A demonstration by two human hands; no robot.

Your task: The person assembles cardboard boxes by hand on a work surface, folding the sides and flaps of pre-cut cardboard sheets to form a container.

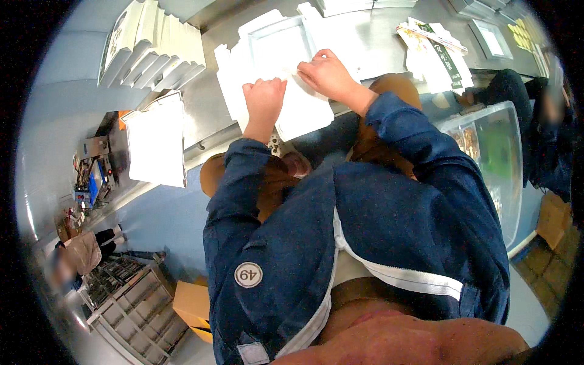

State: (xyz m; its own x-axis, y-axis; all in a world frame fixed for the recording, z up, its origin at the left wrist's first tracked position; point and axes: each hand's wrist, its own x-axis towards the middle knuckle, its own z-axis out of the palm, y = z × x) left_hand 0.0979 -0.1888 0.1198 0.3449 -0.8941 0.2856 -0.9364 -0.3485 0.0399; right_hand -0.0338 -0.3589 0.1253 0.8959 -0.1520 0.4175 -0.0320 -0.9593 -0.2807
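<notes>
A white cardboard box blank (304, 115) lies on the metal table in front of me. Its far part is raised into a shallow tray shape (277, 42), and a flat flap reaches over the table's near edge. My left hand (264, 97) is closed at the left end of the fold, thumb and fingers pinched on the card. At the right end of that fold, my right hand (330, 74) is bent over the card with its fingertips pressed together on the edge. The fingertips hide the exact spot where each hand grips.
Several white boxes (152, 48) stand in a row at the far left, near a white sheet stack (156, 140). Printed leaflets (432, 52) lie to the right. A clear plastic bin (511, 164) is by my right side, close to a seated person (547, 140).
</notes>
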